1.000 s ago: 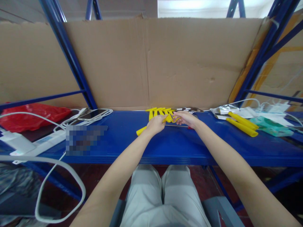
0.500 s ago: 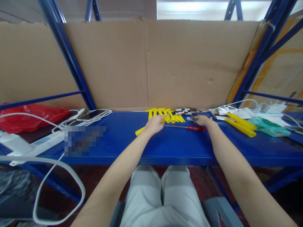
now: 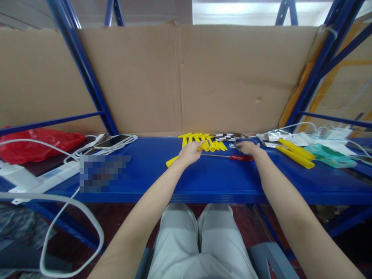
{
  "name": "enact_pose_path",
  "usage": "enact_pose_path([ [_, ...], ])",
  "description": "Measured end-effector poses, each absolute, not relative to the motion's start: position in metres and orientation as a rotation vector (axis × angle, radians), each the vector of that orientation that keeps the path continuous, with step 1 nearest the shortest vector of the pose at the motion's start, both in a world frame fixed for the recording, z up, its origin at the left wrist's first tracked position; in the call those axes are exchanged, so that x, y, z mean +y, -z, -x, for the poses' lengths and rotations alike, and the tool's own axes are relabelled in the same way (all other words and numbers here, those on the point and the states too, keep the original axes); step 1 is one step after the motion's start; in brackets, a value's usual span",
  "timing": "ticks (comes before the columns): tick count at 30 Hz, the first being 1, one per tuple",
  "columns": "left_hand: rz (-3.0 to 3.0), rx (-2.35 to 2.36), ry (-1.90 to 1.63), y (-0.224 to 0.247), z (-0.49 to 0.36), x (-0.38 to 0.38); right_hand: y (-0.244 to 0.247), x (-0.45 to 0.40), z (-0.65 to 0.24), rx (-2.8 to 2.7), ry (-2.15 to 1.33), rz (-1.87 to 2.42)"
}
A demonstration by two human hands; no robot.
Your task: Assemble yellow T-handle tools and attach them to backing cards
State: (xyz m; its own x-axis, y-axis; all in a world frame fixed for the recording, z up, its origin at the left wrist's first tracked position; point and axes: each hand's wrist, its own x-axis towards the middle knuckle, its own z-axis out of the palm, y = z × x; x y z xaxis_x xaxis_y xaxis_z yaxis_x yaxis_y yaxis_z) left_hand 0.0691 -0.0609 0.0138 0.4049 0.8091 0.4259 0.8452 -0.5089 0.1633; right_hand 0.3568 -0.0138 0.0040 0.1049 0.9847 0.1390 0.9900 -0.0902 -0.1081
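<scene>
Since the earliest frame, the right hand [image 3: 248, 148] had moved out rightward, away from the left hand [image 3: 190, 153]. Through my remote feed I saw a cardboard sheet [image 3: 221, 77] behind the blue bench [image 3: 215, 180], where two yellow tubes [image 3: 296, 157] lay well to the right. Near the middle, the left hand was closed around a yellow tubular piece [image 3: 172, 161]. A red-handled screwdriver [image 3: 241, 158] lay just nearer than the right hand; short yellow parts [image 3: 185, 140] were grouped beyond the left. Right fingers bent down beside small silvery bits [image 3: 232, 146]; I couldn't tell whether they held any. I judged the work partway: one piece in hand, the grouped parts and bits left loose.
</scene>
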Motion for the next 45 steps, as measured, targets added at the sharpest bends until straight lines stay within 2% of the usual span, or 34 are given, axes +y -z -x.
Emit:
enact_pose_path([
  [3,2.566,-1.533,0.7,-0.014,-0.069,-0.061,-0.01,-0.017,-0.351,-1.97,-0.04,2.292],
  [18,2.579,-1.53,0.706,-0.016,-0.07,-0.063,-0.014,-0.023,-0.335,-1.925,0.161,2.271],
  [45,2.629,-1.505,0.78,-0.013,-0.069,-0.06,-0.009,-0.026,-0.327,-2.03,0.294,2.244],
])
